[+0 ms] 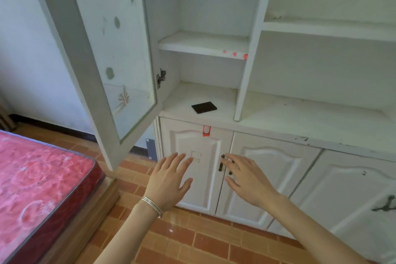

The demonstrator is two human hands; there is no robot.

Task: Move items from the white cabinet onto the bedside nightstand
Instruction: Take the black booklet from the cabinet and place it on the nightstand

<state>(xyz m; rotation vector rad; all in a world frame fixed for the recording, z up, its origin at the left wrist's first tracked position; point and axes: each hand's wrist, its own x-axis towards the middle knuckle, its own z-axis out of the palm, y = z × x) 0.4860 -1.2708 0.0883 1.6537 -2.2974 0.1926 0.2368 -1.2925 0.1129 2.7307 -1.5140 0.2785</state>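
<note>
Fingers (181,162) of the left hand (169,180) are hanging straight and spread apart, holding nothing, in front of the lower door (184,137) of the white cabinet (300,120). The right hand (246,178) is hovering just beside it, its fingers also apart and empty, their tips reaching over the dark handle (220,165), though I cannot tell whether they are touching it. The one thing showing that is waiting to be moved is a small black flat piece (204,107), lying on the cabinet's counter (177,109) in the left compartment, beside the open glass door (120,60) and well apart from both hands, farther back and higher. It is looking thin, stiff and light, perhaps a card case or small pad, so weight is probably posing no problem. The likelier trouble is that it is sitting flush on a smooth surface, offering little edge to catch. A sensible hold would be pinching its near and far edges, or sliding it to the counter's near lip so a thumb can get underneath. No nightstand is showing; a bed (38,178) is lying at the near left.
</note>
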